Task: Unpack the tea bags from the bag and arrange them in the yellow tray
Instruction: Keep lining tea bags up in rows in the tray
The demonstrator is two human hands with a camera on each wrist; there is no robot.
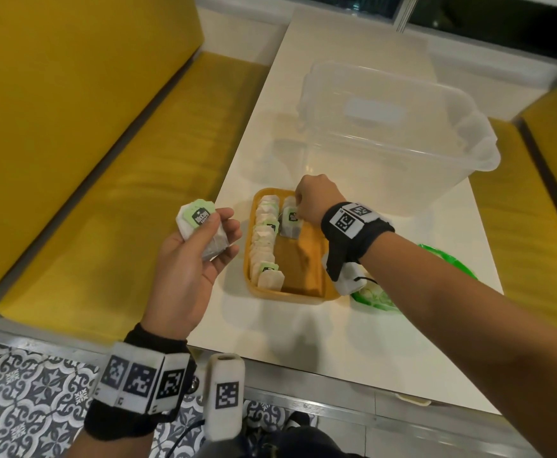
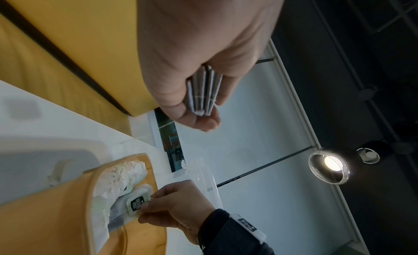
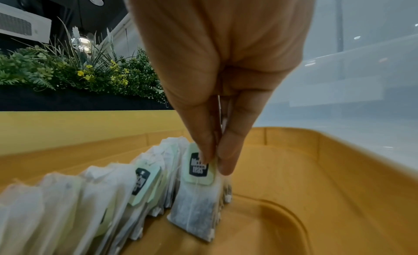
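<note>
Tea bags fill my left hand; my right hand pinches one at the yellow tray's far edge.

The rectangular plastic tray is mustard yellow. The paper tea bags in it are off-white with dark leaf showing through, and their tags are pale green with a black badge and white lettering. The upholstered bench is yellow. The smooth table top is cream white. The crumpled plastic bag is bright green. The floor tiles bear a grey and white floral pattern. The wrist bands are black with black-and-white square markers.
</note>
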